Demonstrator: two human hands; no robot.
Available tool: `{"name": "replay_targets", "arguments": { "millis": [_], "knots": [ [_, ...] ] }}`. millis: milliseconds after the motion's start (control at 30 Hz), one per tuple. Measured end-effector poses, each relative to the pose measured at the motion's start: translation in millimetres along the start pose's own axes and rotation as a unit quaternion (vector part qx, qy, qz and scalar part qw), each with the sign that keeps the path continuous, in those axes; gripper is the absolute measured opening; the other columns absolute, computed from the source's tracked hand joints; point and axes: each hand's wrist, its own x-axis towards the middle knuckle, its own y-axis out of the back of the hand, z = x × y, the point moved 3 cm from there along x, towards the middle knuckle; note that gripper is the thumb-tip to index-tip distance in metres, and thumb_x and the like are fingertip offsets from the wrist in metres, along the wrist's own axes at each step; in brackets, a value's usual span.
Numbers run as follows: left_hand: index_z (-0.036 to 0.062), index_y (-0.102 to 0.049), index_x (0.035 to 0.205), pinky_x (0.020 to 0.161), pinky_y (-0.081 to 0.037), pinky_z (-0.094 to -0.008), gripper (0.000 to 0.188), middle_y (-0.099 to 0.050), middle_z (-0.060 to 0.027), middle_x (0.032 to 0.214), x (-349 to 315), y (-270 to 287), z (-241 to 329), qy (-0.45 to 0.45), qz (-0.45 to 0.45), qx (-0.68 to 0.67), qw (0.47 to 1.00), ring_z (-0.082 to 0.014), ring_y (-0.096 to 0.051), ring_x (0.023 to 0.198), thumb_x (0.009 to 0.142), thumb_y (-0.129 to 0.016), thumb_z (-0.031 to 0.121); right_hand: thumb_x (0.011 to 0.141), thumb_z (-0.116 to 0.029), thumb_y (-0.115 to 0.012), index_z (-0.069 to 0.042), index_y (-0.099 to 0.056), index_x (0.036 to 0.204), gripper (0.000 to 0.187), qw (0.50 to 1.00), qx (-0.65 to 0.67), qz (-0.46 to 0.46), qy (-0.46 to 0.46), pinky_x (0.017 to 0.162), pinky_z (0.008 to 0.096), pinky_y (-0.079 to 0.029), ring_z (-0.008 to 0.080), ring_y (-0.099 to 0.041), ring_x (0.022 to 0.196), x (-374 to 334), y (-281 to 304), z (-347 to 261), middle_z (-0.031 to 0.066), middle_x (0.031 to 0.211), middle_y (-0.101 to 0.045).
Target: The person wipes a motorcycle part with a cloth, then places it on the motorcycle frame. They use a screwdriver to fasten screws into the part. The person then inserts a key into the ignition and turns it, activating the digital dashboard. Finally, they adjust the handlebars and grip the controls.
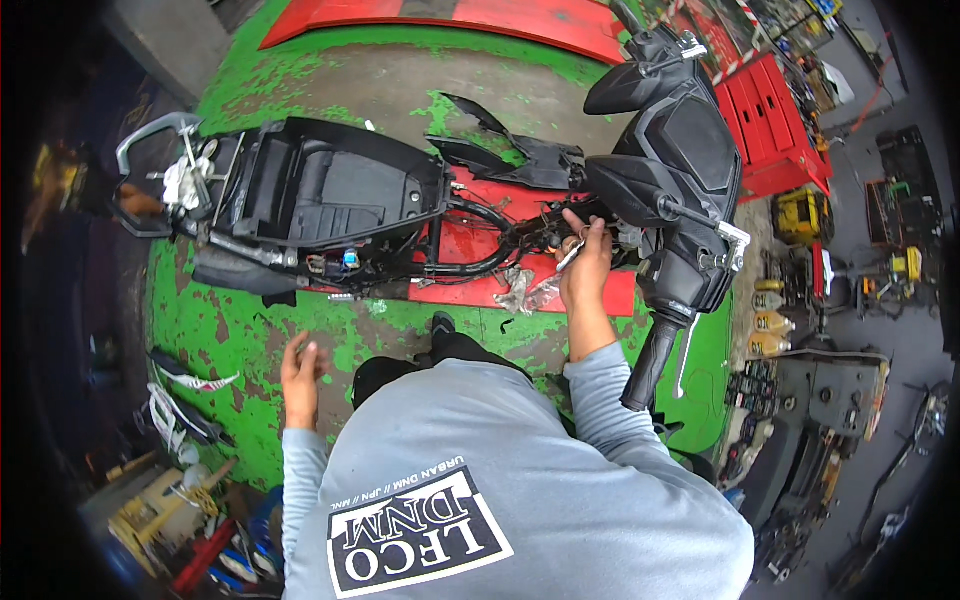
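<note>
A partly stripped scooter [472, 240] lies across in front of me, its bare tube frame showing in the middle. At the wiring behind the front cowl, my right hand [588, 262] has its fingers curled about a small silvery piece [571, 256], too small to name exactly. Beside that hand, a crumpled clear plastic bag [515, 290] rests on the red lift platform [590, 297]. My left hand [300, 375] hangs over the green floor, fingers loosely bent and apart, holding nothing. The black seat-compartment tub [350, 190] is on the rear half of the frame.
The handlebar grip [652, 362] and brake lever [686, 357] jut out near my right forearm. A black body panel [510, 155] lies beyond the frame. At the right stand a red tool cabinet [765, 125] and several bottles [772, 323]. Loose parts [190, 400] lie at the left.
</note>
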Motion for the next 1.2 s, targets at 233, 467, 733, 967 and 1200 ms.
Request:
{"name": "replay_targets", "arguments": {
  "millis": [233,467,733,967,1200],
  "knots": [
    [0.0082,-0.053,0.143,0.069,-0.049,-0.0264,0.042,-0.071,-0.0048,0.096,52.6,52.0,-15.5,0.058,-0.023,-0.005,0.998,-0.0102,-0.063,0.075,0.106,-0.061,0.026,0.11,-0.049,-0.047,-0.011,-0.045,0.122,0.04,0.993,0.043,0.111,0.014,0.053,0.0306,-0.045,0.0127,-0.052,0.06,20.4,-22.9,2.0,0.0187,0.122,-0.072],
    [0.0071,-0.054,0.142,0.07,-0.048,-0.0267,0.04,-0.071,-0.005,0.096,138.3,67.2,68.3,-0.034,-0.126,0.053,0.99,-0.0108,-0.062,0.076,0.106,-0.06,0.024,0.111,-0.046,-0.042,-0.015,-0.051,0.107,0.033,0.976,0.085,0.201,-0.001,0.054,0.031,-0.045,0.0137,-0.05,0.059,39.1,-16.4,-4.8,0.0172,0.121,-0.074],
    [0.006,-0.056,0.139,0.071,-0.047,-0.0265,0.038,-0.07,-0.005,0.095,167.8,61.8,122.8,-0.095,-0.211,0.034,0.972,-0.0113,-0.062,0.079,0.104,-0.062,0.019,0.109,-0.049,-0.045,-0.015,-0.058,0.101,0.038,0.94,-0.048,0.336,-0.031,0.046,0.0323,-0.04,0.0143,-0.053,0.054,46.3,-12.9,-6.6,0.0125,0.096,-0.077],
    [0.0067,-0.057,0.138,0.072,-0.048,-0.0267,0.038,-0.07,-0.0046,0.095,165.4,69.8,123.5,-0.116,-0.229,0.028,0.966,-0.0117,-0.062,0.077,0.103,-0.063,0.018,0.1,-0.051,-0.052,-0.007,-0.061,0.085,0.048,0.911,-0.218,0.343,-0.067,0.041,0.0337,-0.037,0.017,-0.051,0.042,42.3,-12.7,-26.9,0.0138,0.07,-0.071],
    [0.006,-0.057,0.138,0.07,-0.047,-0.0266,0.037,-0.07,-0.0052,0.094,169.8,70.2,125.6,-0.123,-0.236,0.036,0.963,-0.0118,-0.062,0.077,0.103,-0.062,0.017,0.106,-0.047,-0.039,-0.007,-0.061,0.094,0.047,0.941,-0.074,0.315,-0.101,0.044,0.0355,-0.04,0.0193,-0.055,0.05,56.9,-9.6,-17.4,0.0139,0.073,-0.071]
  ]
}}
